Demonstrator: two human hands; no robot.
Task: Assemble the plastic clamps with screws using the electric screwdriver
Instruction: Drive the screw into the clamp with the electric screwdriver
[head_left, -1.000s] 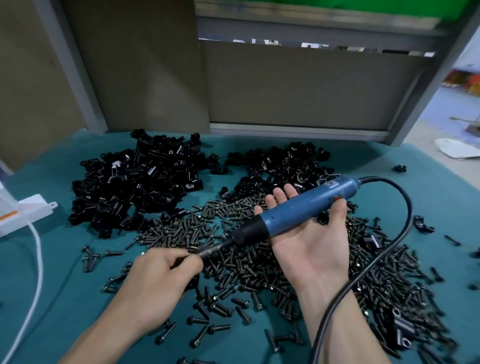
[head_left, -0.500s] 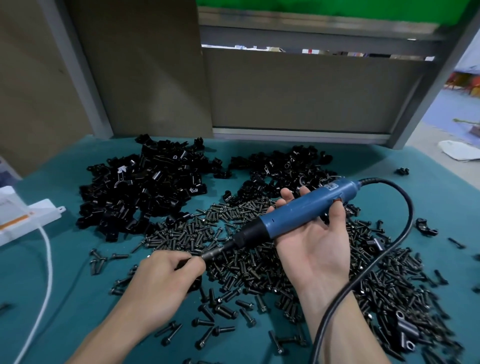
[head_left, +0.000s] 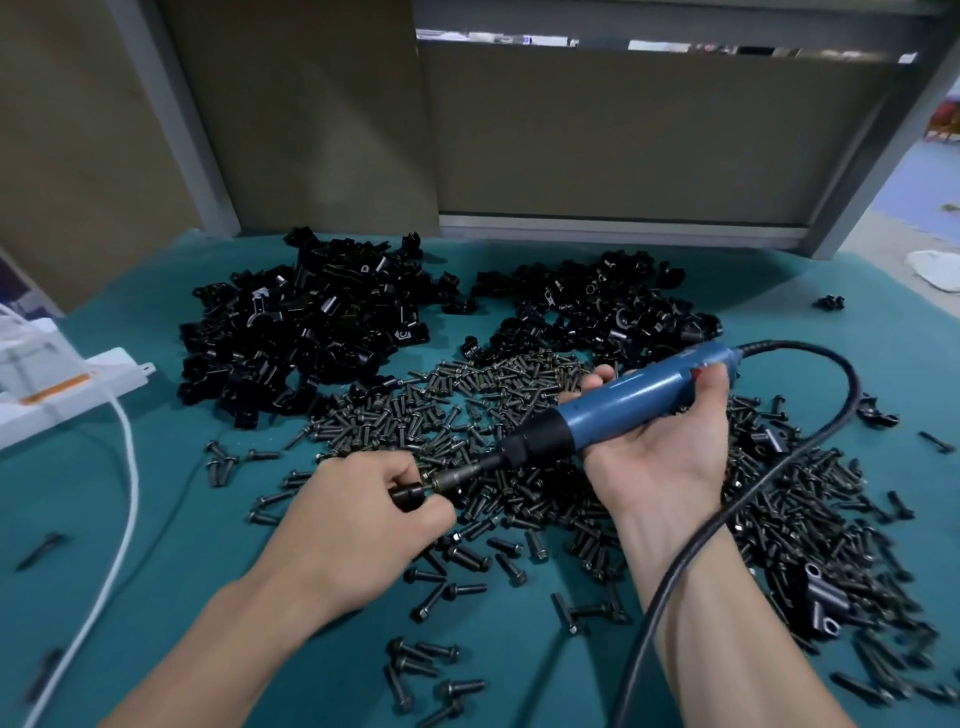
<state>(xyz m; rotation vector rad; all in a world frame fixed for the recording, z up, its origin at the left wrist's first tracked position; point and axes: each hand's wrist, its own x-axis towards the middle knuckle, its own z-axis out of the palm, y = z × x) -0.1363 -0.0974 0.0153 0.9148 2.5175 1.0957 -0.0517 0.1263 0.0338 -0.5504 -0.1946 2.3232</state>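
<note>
Clamp (head_left: 407, 497), newly turned into view in the left hand's (head_left: 363, 519) pinching grip just above the tabletop (head_left: 67, 499), meets the bit of the screwdriver (head_left: 639, 400) held in the right hand's (head_left: 660, 460) curled grip; driving has probably begun.

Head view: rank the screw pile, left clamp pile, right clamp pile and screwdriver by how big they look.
1. screw pile, spreading widest
2. left clamp pile
3. right clamp pile, somewhat smaller
4. screwdriver, smallest, though being held nearer the camera enlarges it
</note>
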